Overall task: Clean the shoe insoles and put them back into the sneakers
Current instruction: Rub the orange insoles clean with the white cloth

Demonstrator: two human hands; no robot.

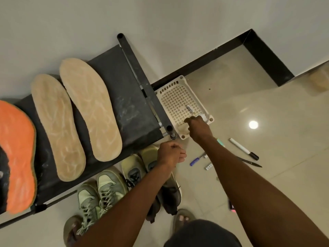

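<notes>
Head view: three insoles (90, 109) lie on rack surface (124, 97), sneakers (99, 193) below, none refitted. My right hand (197, 127) curls into white basket (179, 102), grip unclear; left hand (170, 154) loosely fisted, empty.

Warm, fairly dim indoor light came from overhead; a round lamp reflection (253, 124) glared on the glossy floor tiles (267, 97) at right of frame. Shadows were soft. Wide-angle distortion bent straight lines towards the edges. The orange insole (17, 154) at left and the near forearms appeared slightly blurred.
</notes>
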